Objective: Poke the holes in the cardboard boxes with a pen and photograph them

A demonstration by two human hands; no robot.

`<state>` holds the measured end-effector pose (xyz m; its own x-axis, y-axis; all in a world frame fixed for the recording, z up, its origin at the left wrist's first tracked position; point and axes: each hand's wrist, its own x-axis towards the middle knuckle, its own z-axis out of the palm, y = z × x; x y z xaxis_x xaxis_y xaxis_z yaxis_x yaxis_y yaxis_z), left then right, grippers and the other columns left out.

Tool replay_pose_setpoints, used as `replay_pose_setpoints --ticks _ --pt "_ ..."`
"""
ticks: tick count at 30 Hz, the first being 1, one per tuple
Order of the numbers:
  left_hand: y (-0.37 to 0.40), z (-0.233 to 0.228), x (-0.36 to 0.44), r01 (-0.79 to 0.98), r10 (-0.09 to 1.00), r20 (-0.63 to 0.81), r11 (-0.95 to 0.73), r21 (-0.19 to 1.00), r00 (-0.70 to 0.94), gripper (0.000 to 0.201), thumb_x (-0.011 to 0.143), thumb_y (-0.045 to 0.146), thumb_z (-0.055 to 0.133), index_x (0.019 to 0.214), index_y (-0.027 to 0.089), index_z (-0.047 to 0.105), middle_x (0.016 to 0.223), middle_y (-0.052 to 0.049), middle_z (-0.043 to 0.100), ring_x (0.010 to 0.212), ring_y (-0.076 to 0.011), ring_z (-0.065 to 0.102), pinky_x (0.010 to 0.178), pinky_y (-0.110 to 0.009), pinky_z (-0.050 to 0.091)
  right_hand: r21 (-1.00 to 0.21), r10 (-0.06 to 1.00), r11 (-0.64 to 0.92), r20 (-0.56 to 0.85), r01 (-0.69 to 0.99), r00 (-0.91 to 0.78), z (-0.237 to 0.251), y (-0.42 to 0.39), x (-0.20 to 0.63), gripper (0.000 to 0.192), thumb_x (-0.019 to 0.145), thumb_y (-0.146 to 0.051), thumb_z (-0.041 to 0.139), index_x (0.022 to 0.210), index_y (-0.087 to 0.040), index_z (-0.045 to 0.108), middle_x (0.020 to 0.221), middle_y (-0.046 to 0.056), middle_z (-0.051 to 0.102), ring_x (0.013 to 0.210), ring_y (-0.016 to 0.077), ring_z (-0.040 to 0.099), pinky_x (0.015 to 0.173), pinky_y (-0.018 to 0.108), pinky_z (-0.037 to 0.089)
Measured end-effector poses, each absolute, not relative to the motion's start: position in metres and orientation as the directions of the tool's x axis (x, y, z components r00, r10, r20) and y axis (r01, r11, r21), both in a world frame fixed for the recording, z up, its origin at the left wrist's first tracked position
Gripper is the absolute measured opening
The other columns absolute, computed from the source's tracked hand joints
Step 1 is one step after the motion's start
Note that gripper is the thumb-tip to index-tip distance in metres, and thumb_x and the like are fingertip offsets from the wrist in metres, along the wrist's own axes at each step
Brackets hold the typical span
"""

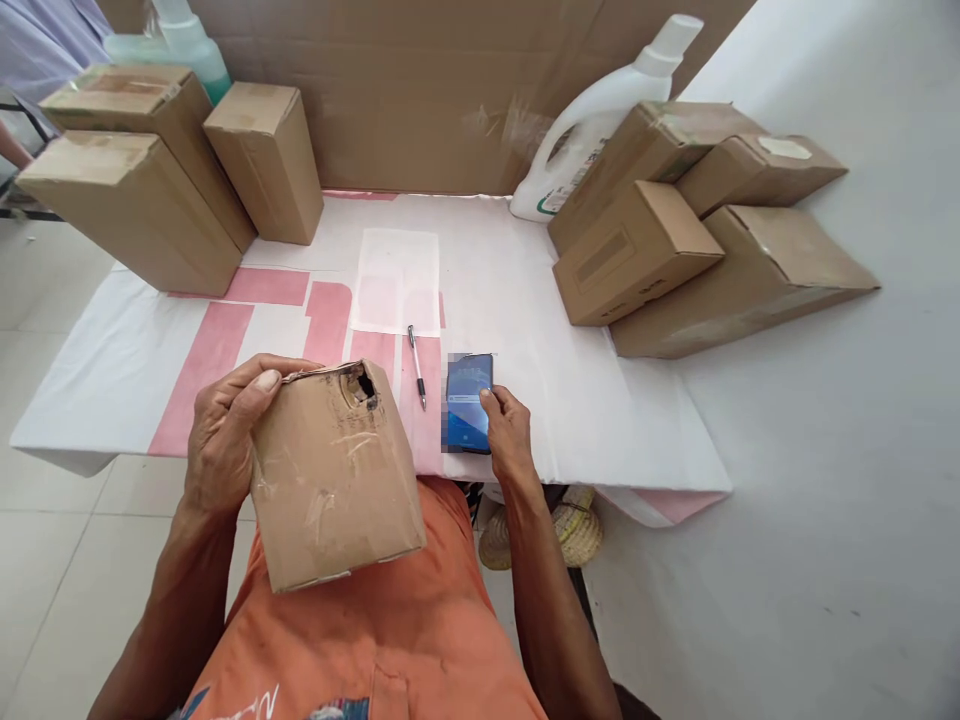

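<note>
White script showing on orange shirt (367,630), illegible. Left hand (225,430) gripping torn cardboard box (337,500) by upper-left edge, box overlapping table's front. Right hand (511,430) touching smartphone (463,420), thumb resting on screen's right edge, fingers curling; cannot tell if gripping. Screen text too small. Ballpoint pen (417,368) lying beyond, then white sheet (396,270). Printed carton (634,260) standing right, lettering unreadable; white jug (581,130) behind showing green-marked label.

holed carton (337,490) in left hand (219,435)

tilted brown box (334,500), hole near corner; phone (466,420) screen-up, lit blue
</note>
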<state>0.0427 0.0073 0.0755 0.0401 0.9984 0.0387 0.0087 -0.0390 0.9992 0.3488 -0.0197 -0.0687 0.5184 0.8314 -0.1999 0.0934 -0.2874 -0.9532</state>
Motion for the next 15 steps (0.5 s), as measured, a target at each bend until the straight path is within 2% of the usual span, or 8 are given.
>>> replay_pose_setpoints --ticks 2,5,8,10,12,13,15 --pt "0.008 0.076 0.044 -0.010 0.999 0.026 -0.025 1.000 0.027 0.028 0.096 0.042 0.071 0.101 0.020 0.087 0.101 -0.007 0.083 0.086 -0.0215 0.071 0.071 -0.027 0.050 -0.945 0.833 -0.294 -0.179 0.145 0.523 -0.073 -0.019 0.352 0.039 0.082 -0.062 0.060 0.080 -0.023 0.060 0.069 -0.003 0.051 0.071 0.0186 0.044 0.068 0.034 0.036" --pt "0.006 0.075 0.044 -0.015 0.999 0.013 -0.013 1.000 0.029 0.028 0.097 0.043 0.070 0.103 0.020 0.086 0.100 -0.007 0.084 0.086 -0.0209 0.072 0.070 -0.027 0.050 -0.933 0.839 -0.301 -0.161 0.196 0.520 -0.076 -0.018 0.354 0.045 0.083 -0.063 0.056 0.091 -0.020 0.066 0.079 0.003 0.064 0.077 0.0231 0.055 0.074 0.037 0.044" --pt "0.005 0.075 0.042 -0.004 0.999 0.029 -0.029 1.000 0.029 0.028 0.096 0.043 0.071 0.102 0.020 0.086 0.102 -0.007 0.084 0.088 -0.0212 0.073 0.071 -0.027 0.051 -0.919 0.831 -0.302 -0.123 0.254 0.543 -0.070 -0.019 0.351 0.049 0.083 -0.062 0.056 0.101 -0.018 0.068 0.097 0.014 0.073 0.093 0.0313 0.065 0.089 0.047 0.052" --pt "0.006 0.076 0.044 -0.026 0.999 0.040 -0.040 0.999 0.028 0.029 0.096 0.044 0.070 0.102 0.020 0.086 0.104 -0.008 0.084 0.091 -0.0224 0.075 0.073 -0.028 0.053 -0.903 0.814 -0.293 -0.062 0.315 0.578 -0.056 -0.023 0.344 0.049 0.081 -0.061 0.061 0.103 -0.018 0.069 0.115 0.021 0.072 0.114 0.0379 0.063 0.106 0.057 0.048" --pt "0.008 0.076 0.048 -0.088 0.999 0.025 -0.021 0.996 0.036 0.035 0.096 0.050 0.069 0.103 0.020 0.085 0.108 -0.009 0.084 0.094 -0.0250 0.077 0.076 -0.030 0.057 -0.893 0.810 -0.253 0.014 0.371 0.586 -0.036 -0.031 0.335 0.050 0.083 -0.063 0.065 0.105 -0.018 0.071 0.128 0.023 0.068 0.129 0.0405 0.058 0.114 0.060 0.044" --pt "0.008 0.076 0.051 -0.130 0.999 -0.002 0.008 0.992 0.046 0.041 0.096 0.057 0.067 0.104 0.020 0.085 0.109 -0.010 0.084 0.096 -0.0272 0.077 0.078 -0.033 0.059 -0.908 0.833 -0.225 0.009 0.353 0.554 -0.025 -0.036 0.329 0.052 0.088 -0.066 0.065 0.107 -0.018 0.073 0.128 0.022 0.068 0.128 0.0393 0.059 0.112 0.059 0.047" --pt "0.002 0.071 0.057 -0.187 0.993 -0.106 0.116 0.976 0.061 0.063 0.093 0.079 0.058 0.101 0.022 0.083 0.102 -0.012 0.084 0.095 -0.0323 0.079 0.075 -0.040 0.062 -0.962 0.917 -0.204 -0.124 0.180 0.378 -0.002 -0.048 0.316 0.063 0.098 -0.076 0.054 0.113 -0.019 0.074 0.118 0.018 0.073 0.110 0.0335 0.069 0.096 0.051 0.058"
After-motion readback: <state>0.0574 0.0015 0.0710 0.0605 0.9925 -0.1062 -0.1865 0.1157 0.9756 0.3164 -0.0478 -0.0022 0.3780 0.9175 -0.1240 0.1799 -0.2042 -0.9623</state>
